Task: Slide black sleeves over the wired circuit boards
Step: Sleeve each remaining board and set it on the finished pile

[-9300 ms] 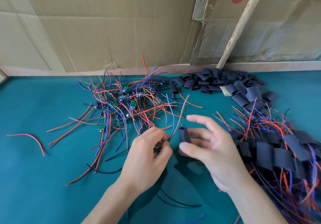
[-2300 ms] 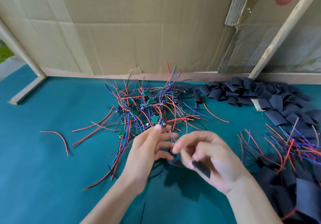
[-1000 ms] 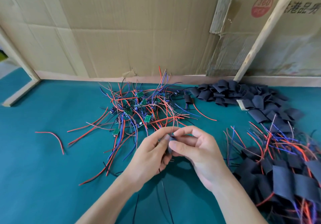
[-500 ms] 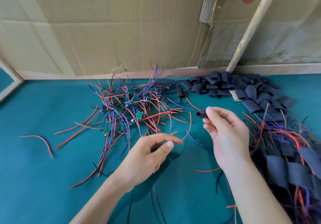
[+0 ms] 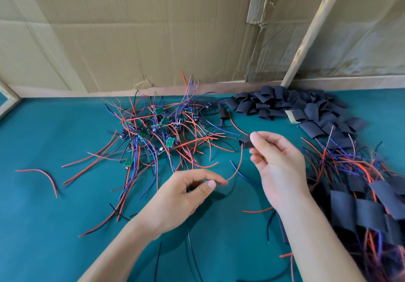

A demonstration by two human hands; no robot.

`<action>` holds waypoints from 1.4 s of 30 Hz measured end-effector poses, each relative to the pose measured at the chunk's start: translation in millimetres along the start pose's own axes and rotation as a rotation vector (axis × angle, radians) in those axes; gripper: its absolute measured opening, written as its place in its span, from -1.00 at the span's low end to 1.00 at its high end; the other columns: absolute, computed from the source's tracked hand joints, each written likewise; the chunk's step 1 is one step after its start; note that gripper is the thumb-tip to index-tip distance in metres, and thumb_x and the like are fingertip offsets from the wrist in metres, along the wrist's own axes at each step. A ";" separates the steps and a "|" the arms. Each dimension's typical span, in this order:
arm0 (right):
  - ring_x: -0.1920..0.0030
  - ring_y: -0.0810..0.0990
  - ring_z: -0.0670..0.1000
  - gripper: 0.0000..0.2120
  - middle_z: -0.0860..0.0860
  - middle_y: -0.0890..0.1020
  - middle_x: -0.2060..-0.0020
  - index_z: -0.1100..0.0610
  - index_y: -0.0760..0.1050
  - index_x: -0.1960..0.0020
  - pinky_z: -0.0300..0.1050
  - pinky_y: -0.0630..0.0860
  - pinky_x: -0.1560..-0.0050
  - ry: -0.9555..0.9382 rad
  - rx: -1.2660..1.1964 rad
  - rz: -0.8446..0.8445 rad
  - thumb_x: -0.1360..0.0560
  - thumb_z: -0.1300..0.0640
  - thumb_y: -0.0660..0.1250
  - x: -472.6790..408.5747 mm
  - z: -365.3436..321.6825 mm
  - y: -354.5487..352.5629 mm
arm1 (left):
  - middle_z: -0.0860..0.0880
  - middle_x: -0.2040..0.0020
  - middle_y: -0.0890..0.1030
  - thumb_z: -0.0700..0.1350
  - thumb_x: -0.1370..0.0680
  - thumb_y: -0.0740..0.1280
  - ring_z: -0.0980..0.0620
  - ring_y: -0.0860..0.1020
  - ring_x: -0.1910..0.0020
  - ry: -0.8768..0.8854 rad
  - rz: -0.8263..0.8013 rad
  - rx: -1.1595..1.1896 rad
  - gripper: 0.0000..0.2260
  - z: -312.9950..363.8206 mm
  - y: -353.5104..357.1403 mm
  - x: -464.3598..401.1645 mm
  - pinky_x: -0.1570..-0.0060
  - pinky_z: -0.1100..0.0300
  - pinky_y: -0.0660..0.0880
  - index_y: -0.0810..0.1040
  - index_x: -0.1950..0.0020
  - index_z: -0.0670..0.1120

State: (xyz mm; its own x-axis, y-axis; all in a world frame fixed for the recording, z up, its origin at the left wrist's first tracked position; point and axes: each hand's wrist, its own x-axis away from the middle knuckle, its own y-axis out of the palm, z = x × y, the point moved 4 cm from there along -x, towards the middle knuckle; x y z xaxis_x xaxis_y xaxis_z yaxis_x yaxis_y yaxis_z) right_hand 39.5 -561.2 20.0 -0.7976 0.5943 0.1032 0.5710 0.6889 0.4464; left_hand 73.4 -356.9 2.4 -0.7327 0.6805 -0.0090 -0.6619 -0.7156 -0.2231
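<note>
Black sleeve [image 5: 245,143] pinched in your right hand [image 5: 278,167], its wire [image 5: 237,167] pinched by your left hand [image 5: 182,196]. Sleeved boards [image 5: 361,207] crowd the table's [image 5: 43,227] right edge; many bare boards [image 5: 166,132] remain mid-table.

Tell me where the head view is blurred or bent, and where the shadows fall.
Head view: the finished pile at the right edge smears with motion blur; the wooden strip leans, bent by the wide lens; both hands, left hand and right hand, cast soft shadows toward the viewer on the green mat; no glare.
</note>
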 end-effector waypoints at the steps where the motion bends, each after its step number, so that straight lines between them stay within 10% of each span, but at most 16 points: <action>1: 0.33 0.58 -0.05 -0.82 0.02 0.69 0.27 0.14 0.66 0.11 -0.27 0.53 0.27 0.004 0.004 -0.026 -0.32 0.19 0.58 1.1 -0.7 1.1 | 0.13 0.44 0.26 0.04 -0.63 0.27 0.08 0.21 0.48 0.003 -0.006 0.001 -0.81 0.2 0.3 0.0 0.49 0.26 0.18 0.68 -0.10 0.13; 20: 0.39 0.51 -0.05 -0.55 0.06 0.66 0.31 0.19 0.61 -0.05 -0.27 0.48 0.36 0.153 0.078 -0.227 -0.18 0.15 0.59 8.5 8.6 13.2 | 0.01 0.30 0.44 -0.09 -0.70 0.25 0.08 0.29 0.47 -0.038 0.211 0.235 -0.81 2.2 -11.1 0.2 0.48 0.32 0.25 0.66 -0.09 0.05; 26: 0.29 0.62 -0.04 -0.38 0.10 0.74 0.17 0.15 0.57 -0.17 -0.21 0.49 0.25 0.191 0.089 -0.306 -0.14 0.15 0.66 28.2 28.1 40.3 | 0.01 0.17 0.48 -0.25 -0.27 0.16 0.06 0.32 0.41 -0.096 0.185 0.314 -0.48 2.4 -7.5 0.9 0.45 0.24 0.28 0.56 -0.18 0.03; 33: 0.27 0.66 -0.01 -0.71 0.10 0.76 0.19 0.10 0.62 0.03 -0.24 0.52 0.27 0.104 0.258 -0.357 -0.32 0.25 0.61 41.2 34.6 51.4 | 0.32 0.13 0.49 -0.35 -0.39 0.10 0.28 0.48 0.26 0.116 0.206 0.048 -0.39 13.7 7.1 7.4 0.20 0.45 0.43 0.32 -0.40 0.07; 42: 0.41 0.50 -0.06 -0.73 0.04 0.64 0.35 0.17 0.60 0.12 -0.28 0.46 0.37 0.110 0.041 -0.224 -0.23 0.24 0.58 24.8 23.2 39.2 | 0.01 0.11 0.59 -0.22 -0.45 0.30 -0.07 0.62 0.23 0.040 0.361 0.243 -0.65 7.7 -2.1 3.2 0.29 0.15 0.55 0.56 -0.23 -0.03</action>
State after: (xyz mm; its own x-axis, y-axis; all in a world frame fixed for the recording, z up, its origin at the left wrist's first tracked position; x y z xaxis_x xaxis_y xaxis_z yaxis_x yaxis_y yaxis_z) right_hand 46.6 -509.8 19.5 -0.9202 0.3777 0.1029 0.3833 0.8160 0.4327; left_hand 71.2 -354.5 10.3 -0.9206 0.3816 -0.0832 -0.3856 -0.9219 0.0371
